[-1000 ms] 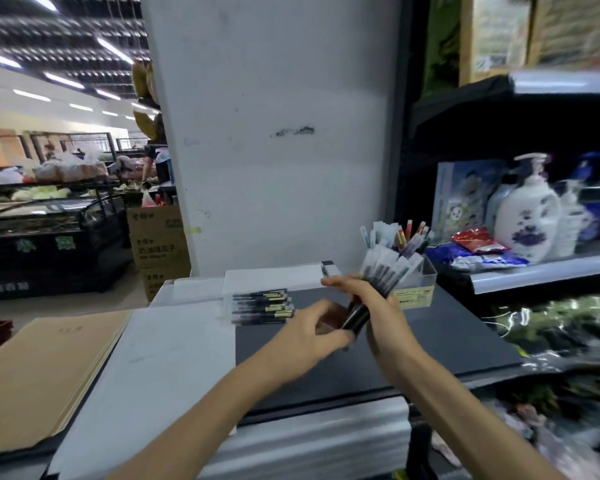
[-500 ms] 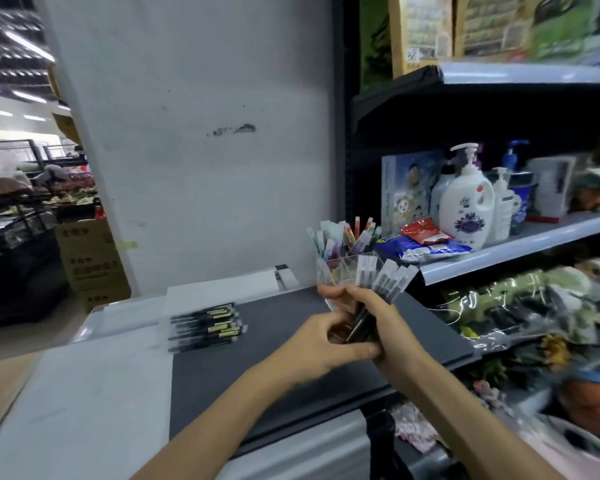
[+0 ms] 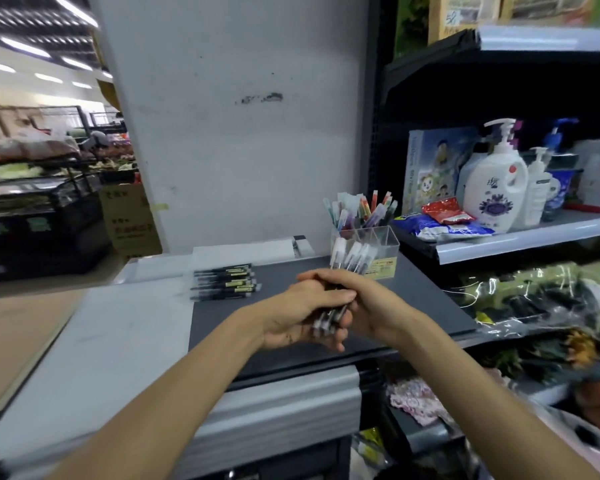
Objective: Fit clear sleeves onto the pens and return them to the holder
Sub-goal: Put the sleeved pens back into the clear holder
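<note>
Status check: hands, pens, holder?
Left hand and right hand both grip pen bundle. Bundle just before holder, not in. Loose pens lie on counter; nothing blocking.

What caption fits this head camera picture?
Left hand and right hand grip a bundle of clear-sleeved dark pens near the clear plastic holder.

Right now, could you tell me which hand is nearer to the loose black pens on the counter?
Left. The left hand is just right of the pens; the right hand sits farther right, beyond it. Both grip a sleeved bundle.
</note>
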### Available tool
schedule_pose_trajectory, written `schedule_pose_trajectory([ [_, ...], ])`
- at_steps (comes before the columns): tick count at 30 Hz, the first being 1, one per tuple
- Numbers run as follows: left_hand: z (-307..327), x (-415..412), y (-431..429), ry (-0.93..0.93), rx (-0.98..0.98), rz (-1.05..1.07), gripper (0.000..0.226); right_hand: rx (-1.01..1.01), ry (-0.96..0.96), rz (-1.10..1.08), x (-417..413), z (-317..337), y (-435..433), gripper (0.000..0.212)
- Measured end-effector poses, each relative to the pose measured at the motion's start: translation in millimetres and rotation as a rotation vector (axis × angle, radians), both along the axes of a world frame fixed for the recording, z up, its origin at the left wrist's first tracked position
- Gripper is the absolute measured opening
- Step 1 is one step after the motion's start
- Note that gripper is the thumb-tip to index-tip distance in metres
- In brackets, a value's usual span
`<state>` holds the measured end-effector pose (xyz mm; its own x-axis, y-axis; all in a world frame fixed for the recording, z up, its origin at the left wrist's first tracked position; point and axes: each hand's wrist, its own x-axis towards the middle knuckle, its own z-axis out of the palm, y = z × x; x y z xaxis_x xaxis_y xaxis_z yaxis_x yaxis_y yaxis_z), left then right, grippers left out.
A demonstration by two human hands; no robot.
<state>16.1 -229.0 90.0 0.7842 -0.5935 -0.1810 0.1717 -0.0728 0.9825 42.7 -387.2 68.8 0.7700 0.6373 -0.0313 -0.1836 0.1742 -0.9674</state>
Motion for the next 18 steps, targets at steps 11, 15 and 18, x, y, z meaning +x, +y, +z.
schedule_pose_trajectory([
  [11,-11,-25,16,-0.013,-0.140,0.154,0.005,0.110,0.018,-0.167,-27,-15,0,0.044],
  [15,-17,-28,11,0.017,-0.151,0.218,0.010,0.174,-0.003,-0.438,-41,-21,-13,0.050],
  [18,-21,-29,2,0.001,-0.066,0.200,0.022,0.209,-0.005,-0.593,-57,-26,-26,0.042],
])
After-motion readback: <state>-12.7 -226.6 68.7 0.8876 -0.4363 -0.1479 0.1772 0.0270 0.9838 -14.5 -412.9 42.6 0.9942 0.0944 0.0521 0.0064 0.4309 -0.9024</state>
